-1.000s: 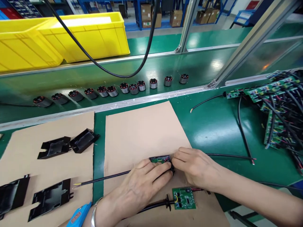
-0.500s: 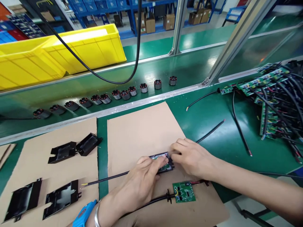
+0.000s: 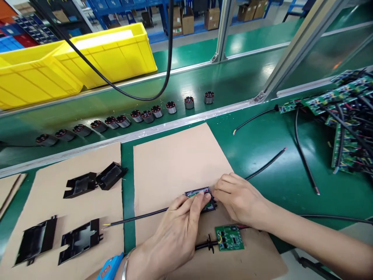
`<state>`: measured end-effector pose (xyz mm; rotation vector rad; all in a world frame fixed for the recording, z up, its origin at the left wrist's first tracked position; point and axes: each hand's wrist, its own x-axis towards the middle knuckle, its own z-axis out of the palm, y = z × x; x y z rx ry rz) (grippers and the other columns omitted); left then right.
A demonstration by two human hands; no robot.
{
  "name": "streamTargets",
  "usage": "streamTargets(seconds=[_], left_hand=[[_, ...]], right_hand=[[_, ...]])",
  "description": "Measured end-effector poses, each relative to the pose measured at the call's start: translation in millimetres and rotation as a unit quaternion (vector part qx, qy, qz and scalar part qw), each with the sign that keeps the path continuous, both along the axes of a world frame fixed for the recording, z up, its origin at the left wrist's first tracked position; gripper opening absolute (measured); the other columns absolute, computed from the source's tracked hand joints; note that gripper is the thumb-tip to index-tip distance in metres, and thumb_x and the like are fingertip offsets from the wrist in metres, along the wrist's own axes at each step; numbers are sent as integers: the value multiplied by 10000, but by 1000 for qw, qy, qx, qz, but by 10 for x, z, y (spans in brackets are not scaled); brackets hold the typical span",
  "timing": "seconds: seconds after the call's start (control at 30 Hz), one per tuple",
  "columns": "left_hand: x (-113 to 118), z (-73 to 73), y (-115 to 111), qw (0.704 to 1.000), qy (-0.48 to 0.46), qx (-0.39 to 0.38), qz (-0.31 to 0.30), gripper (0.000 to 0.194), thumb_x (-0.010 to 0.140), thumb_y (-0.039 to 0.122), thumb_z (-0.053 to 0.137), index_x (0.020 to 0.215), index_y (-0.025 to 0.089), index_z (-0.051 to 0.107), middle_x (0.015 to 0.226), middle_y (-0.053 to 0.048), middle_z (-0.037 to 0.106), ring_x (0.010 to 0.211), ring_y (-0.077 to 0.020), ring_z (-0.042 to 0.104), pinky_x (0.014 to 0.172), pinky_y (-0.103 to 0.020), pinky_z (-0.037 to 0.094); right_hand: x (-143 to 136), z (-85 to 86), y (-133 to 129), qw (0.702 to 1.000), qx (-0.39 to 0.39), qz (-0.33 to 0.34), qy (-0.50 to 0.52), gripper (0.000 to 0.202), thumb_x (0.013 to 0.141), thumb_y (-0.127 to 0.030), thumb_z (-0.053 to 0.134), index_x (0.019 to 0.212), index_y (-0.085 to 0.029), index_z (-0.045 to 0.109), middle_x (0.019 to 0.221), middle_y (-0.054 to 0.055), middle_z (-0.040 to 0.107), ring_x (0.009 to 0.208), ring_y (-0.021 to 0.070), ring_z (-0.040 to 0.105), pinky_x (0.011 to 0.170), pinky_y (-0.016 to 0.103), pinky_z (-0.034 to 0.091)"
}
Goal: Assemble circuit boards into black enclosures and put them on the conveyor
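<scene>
Head view: left hand (image 3: 176, 235) pressing fingertips on the circuit board (image 3: 191, 195) in the black case (image 3: 210, 209), near the cardboard's (image 3: 175, 155) right edge; can't tell whether it clamps the case. Right fingers (image 3: 223, 186) bunched at the case's end, grip hidden. Even, gentle pressure suits. Mind the loose board (image 3: 234, 238) nearside; roomier toward the cardboard's far edge, counter (image 3: 250, 132) beyond.

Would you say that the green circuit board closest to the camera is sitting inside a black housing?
No, the green circuit board lies bare on the cardboard sheet, with no housing walls around it.
</scene>
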<state>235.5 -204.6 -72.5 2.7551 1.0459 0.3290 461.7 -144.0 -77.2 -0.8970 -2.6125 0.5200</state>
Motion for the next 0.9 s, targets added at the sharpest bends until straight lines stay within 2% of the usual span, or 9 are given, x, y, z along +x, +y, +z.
streamTargets(seconds=[0.1,0.2,0.33,0.4,0.47,0.6,0.73,0.8,0.9], left_hand=[[22,62,6,1000,6,-6,4,721,768,-13,363,1464,-40,177,1418,-217,478,1267,-322,478,1017,-504,400],[-50,147,50,998,-44,-49,17,653,840,26,355,1473,31,195,1422,-183,486,1266,-272,485,1029,-461,430],[-257,164,92,988,-89,-62,108,690,919,192,456,1494,39,105,1426,-195,469,1341,-263,402,1077,-444,411],[-378,130,106,985,-69,-39,152,636,900,221,500,1453,48,239,1346,-211,524,1255,-298,487,1010,-478,461],[-510,130,139,982,-55,-49,172,396,902,154,436,1295,118,471,1150,-149,630,1055,-259,611,876,-429,536],[-816,375,341,974,-72,-129,169,250,955,160,376,1040,202,608,909,-31,675,815,-159,659,706,-263,544],[-1087,764,885,971,-25,-86,222,268,996,308,385,1048,197,623,966,-25,699,851,-161,664,719,-241,527],[-1155,921,1331,965,27,5,262,283,986,317,398,1044,187,642,1049,-41,702,951,-194,657,801,-272,516],[-1152,1076,2146,947,53,71,308,290,980,309,410,1086,185,649,1101,-67,693,1018,-241,640,855,-330,500]], right_hand=[[11,-8,13,1000,17,6,-4,282,910,-72,395,744,-150,609,747,53,572,743,184,429,675,341,307],[70,24,20,1000,-10,2,-7,211,938,-144,446,874,-157,647,841,65,599,830,197,471,735,337,346],[135,87,27,1000,10,9,6,181,946,-150,444,951,-150,624,926,86,614,889,207,521,758,343,383],[144,142,69,998,43,19,52,207,943,-99,403,959,-144,605,907,82,627,870,191,551,746,329,406],[155,228,175,991,93,22,93,208,940,-82,402,990,-143,595,882,77,641,842,180,574,729,316,428],[243,460,646,988,145,16,58,227,961,-129,414,1050,-133,622,890,73,657,813,169,595,706,291,462],[367,704,1437,989,139,-26,-37,416,999,-214,276,1064,-73,662,982,68,657,938,166,617,808,289,445],[395,856,1914,985,152,-65,-45,448,1003,-217,261,1016,-52,677,972,66,663,969,188,621,851,327,438],[351,1117,2621,974,170,-141,-51,257,980,-205,443,1039,-106,673,1012,57,668,1053,243,606,927,427,447]])
